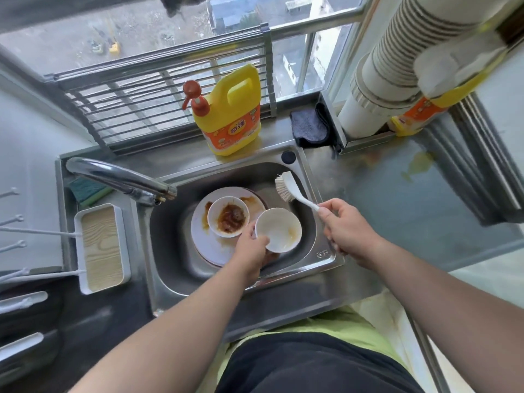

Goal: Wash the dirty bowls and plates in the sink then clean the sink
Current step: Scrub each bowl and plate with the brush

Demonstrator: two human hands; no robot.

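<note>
The left hand (pixel 251 249) is gripping a white bowl (pixel 279 229) by its near rim, thumb inside and fingers curled underneath, and is holding it tilted above the sink (pixel 167 268). Yellowish smears are showing inside this bowl. The right hand (pixel 344 226) is clenching the handle of a white dish brush (pixel 292 190), fingers wrapped around it, and the bristles are pointing toward the sink's far right corner, apart from the bowl. A second bowl (pixel 228 217) caked with brown sauce is sitting on a smeared white plate (pixel 208 242) in the basin. The faucet (pixel 119 178) is reaching over the left rim. A yellow detergent jug (pixel 229 114) is standing on the ledge behind, near a dark cloth (pixel 309 127).
</note>
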